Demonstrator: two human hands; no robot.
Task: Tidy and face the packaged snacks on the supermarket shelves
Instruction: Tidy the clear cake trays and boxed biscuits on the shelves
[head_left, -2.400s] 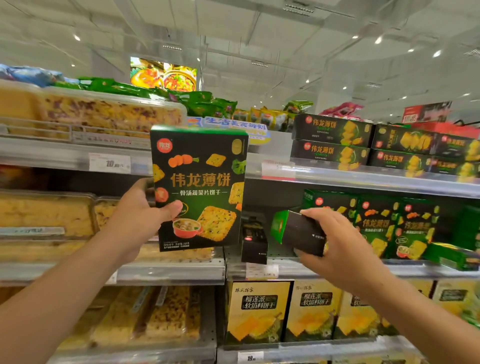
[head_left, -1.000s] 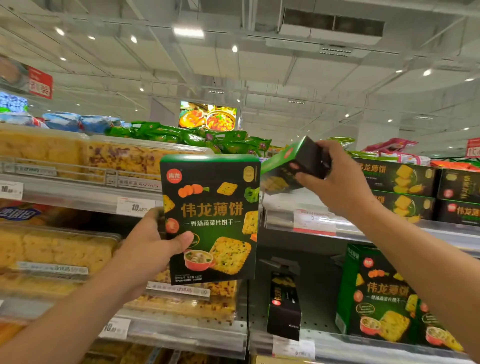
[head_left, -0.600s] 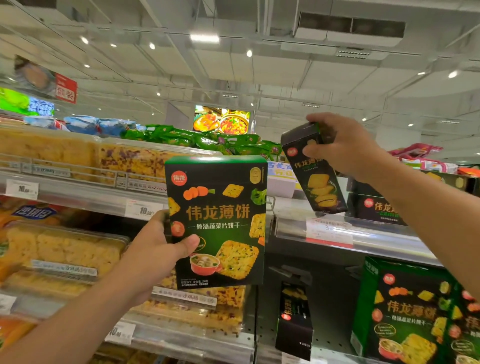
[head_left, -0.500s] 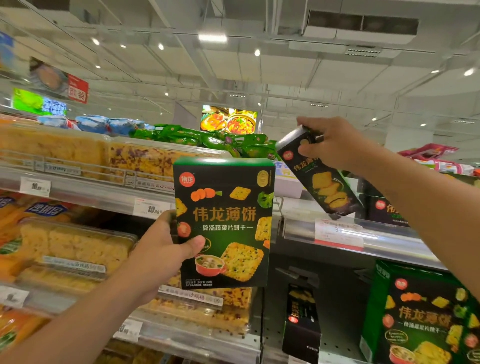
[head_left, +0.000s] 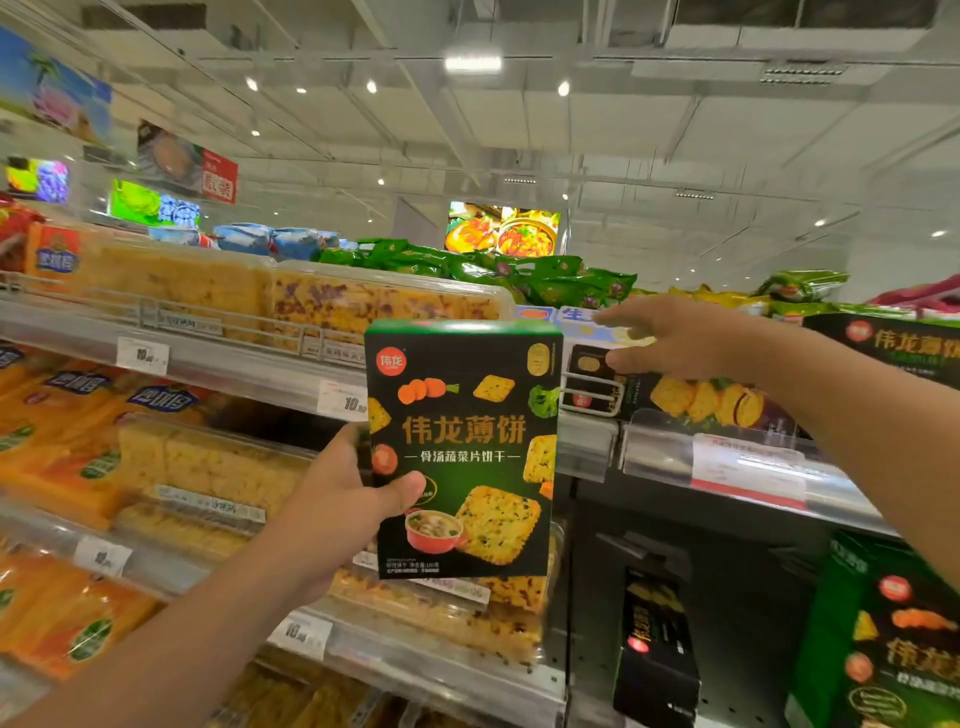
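The left hand (head_left: 343, 493) grips a green cracker box (head_left: 462, 447) upright by its left edge, thumb across the front, held in front of the shelves. To its right, the right hand (head_left: 675, 343) reaches out with fingers spread and nearly straight over a dark snack box (head_left: 691, 397) lying on the upper shelf (head_left: 727, 462); motion blur hides whether the fingertips touch it.

White ceiling (head_left: 675, 130) with lit lamps (head_left: 472, 63), hanging banners (head_left: 218, 174).
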